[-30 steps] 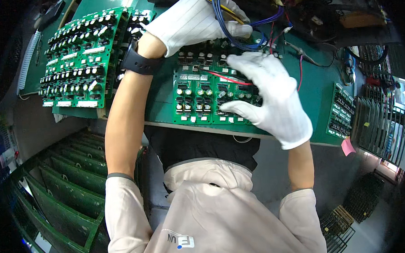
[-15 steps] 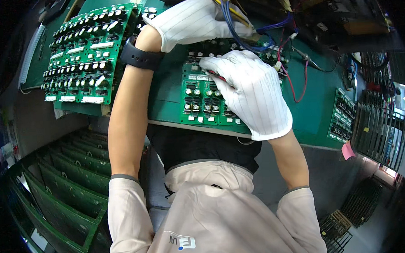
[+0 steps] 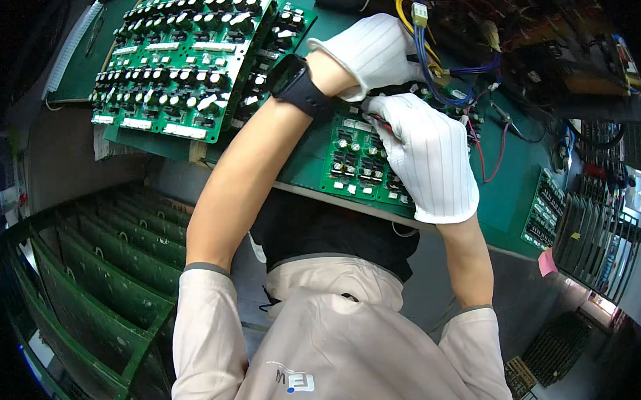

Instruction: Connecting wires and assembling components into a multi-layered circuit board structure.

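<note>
Both my hands wear white striped gloves. My left hand is bent at the far side of a green circuit board. Its curled fingertips are close to a bundle of blue and yellow wires with a white connector, and what they hold is hidden. My right hand lies over the right part of the board, closed on a thin red-and-black tool whose tip is hidden. White connectors and round capacitors show on the uncovered left part of the board.
Stacked green circuit boards stand at the left of the green table. Red wires and a clip lead trail to the right. Another board lies at the right edge, beside a rack of boards. A green slotted rack stands lower left.
The whole view has shifted, with the table and boards now further right in it. Both hands remain at the board and wires. My right hand still grips the thin tool.
</note>
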The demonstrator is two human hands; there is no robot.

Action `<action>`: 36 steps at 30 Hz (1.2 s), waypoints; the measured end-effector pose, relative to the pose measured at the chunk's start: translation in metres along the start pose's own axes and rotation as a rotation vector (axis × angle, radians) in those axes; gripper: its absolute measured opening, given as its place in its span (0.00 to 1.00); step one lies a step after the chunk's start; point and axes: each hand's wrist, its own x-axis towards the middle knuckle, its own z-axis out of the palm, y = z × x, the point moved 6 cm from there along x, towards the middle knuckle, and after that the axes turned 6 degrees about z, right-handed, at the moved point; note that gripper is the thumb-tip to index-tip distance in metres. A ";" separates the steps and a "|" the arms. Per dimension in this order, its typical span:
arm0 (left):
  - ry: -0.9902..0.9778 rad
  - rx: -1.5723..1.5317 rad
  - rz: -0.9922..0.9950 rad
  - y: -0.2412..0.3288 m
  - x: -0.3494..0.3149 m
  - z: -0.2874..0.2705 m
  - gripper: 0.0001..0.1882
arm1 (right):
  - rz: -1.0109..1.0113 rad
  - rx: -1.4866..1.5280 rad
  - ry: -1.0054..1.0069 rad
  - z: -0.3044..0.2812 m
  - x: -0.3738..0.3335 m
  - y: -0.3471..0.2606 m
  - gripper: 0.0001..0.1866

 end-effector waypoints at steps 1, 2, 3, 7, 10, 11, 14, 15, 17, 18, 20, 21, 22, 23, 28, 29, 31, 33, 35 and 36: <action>0.001 0.002 -0.005 -0.004 -0.002 0.004 0.20 | 0.008 -0.008 0.007 0.000 0.000 -0.001 0.11; 0.071 -0.002 0.024 -0.005 -0.004 0.005 0.20 | -0.004 -0.009 0.034 -0.002 0.000 -0.005 0.12; 0.141 -0.011 0.057 -0.003 -0.005 0.003 0.20 | -0.002 -0.008 0.032 0.000 0.000 -0.005 0.12; 0.063 -0.006 0.002 -0.006 -0.001 0.006 0.18 | -0.009 -0.051 0.049 0.001 -0.001 -0.006 0.13; 0.079 -0.065 0.072 -0.004 0.000 0.006 0.17 | -0.002 -0.110 0.030 -0.001 0.000 -0.009 0.13; 0.082 -0.068 0.077 -0.005 -0.001 0.006 0.17 | 0.016 -0.156 0.007 0.000 0.000 -0.010 0.13; 0.109 -0.095 0.021 -0.004 0.001 0.007 0.15 | 0.046 -0.086 -0.024 0.001 0.000 -0.006 0.12; 0.146 -0.129 0.058 -0.003 -0.002 0.003 0.14 | 0.064 -0.119 -0.033 0.002 0.000 -0.007 0.11; 0.196 -0.075 0.110 -0.001 -0.003 -0.001 0.14 | 0.080 -0.086 -0.007 -0.001 0.000 -0.005 0.11; 0.183 -0.066 0.099 0.000 -0.004 -0.004 0.13 | 0.080 -0.117 -0.010 0.001 0.000 -0.005 0.10; 0.194 -0.095 0.104 -0.005 -0.008 -0.001 0.13 | 0.082 0.074 0.016 -0.005 0.002 0.002 0.09; 0.197 -0.126 0.109 -0.003 -0.006 -0.001 0.13 | 0.080 0.262 0.043 -0.016 0.002 0.007 0.09; 0.197 -0.128 0.108 -0.002 -0.005 0.000 0.13 | 0.111 0.251 0.023 -0.028 0.002 0.012 0.08; 0.184 -0.202 0.092 -0.003 -0.005 0.001 0.14 | 0.099 0.267 0.104 -0.038 -0.001 0.024 0.06; 0.174 -0.097 0.076 -0.002 -0.006 -0.001 0.18 | 0.174 0.111 0.118 -0.062 -0.013 0.062 0.06; 0.173 -0.097 0.075 -0.002 -0.006 -0.001 0.18 | 0.175 0.112 0.117 -0.060 -0.016 0.065 0.06; 0.099 -0.110 0.019 -0.004 -0.005 0.001 0.18 | 0.119 0.025 0.126 -0.055 -0.018 0.065 0.06; 0.135 -0.115 0.036 0.000 -0.007 -0.003 0.17 | 0.156 0.071 0.123 -0.049 -0.021 0.062 0.05; 0.169 -0.120 0.051 0.003 -0.009 -0.009 0.17 | 0.096 0.016 0.125 -0.043 -0.023 0.055 0.06; 0.101 -0.092 0.000 0.003 -0.007 -0.008 0.18 | 0.098 -0.009 0.125 -0.040 -0.024 0.055 0.06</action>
